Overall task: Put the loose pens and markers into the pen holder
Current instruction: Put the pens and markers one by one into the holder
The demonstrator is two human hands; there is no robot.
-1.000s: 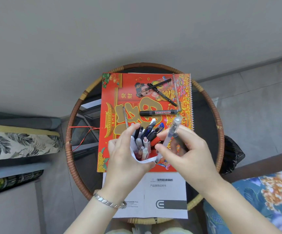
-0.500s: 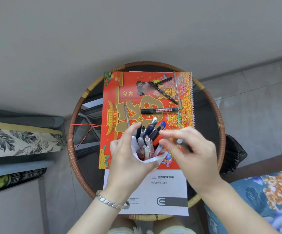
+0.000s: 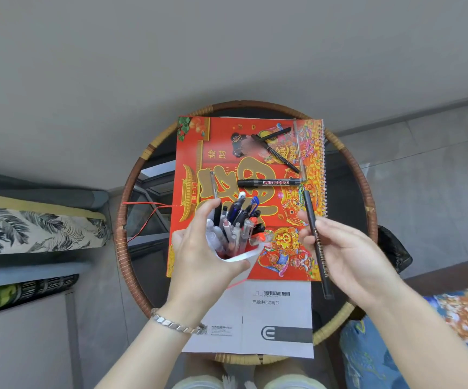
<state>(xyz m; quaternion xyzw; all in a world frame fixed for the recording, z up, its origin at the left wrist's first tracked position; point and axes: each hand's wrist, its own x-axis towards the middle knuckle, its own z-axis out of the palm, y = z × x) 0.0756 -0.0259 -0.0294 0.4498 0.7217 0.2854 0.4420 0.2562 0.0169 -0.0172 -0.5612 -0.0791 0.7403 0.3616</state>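
My left hand (image 3: 199, 256) grips the white pen holder (image 3: 241, 255), which is packed with several pens and markers. My right hand (image 3: 342, 254) pinches a long black pencil (image 3: 318, 248), held just right of the holder and pointing away from me. On the red calendar (image 3: 221, 141) lie a black whiteboard marker (image 3: 269, 182), two crossed black pens (image 3: 276, 148), a thin clear pen (image 3: 299, 153) along the right side, and a grey pen (image 3: 213, 184) by my left fingers.
The calendar rests on a round glass table with a rattan rim (image 3: 132, 181). A white instruction booklet (image 3: 255, 327) lies at the near edge. A red string (image 3: 146, 204) trails left. Cushioned seats flank the table on both sides (image 3: 31, 228).
The clear pen my right hand held a second ago is in the holder. My right hand has since moved right and now holds a long black pencil. My left hand stays on the holder.
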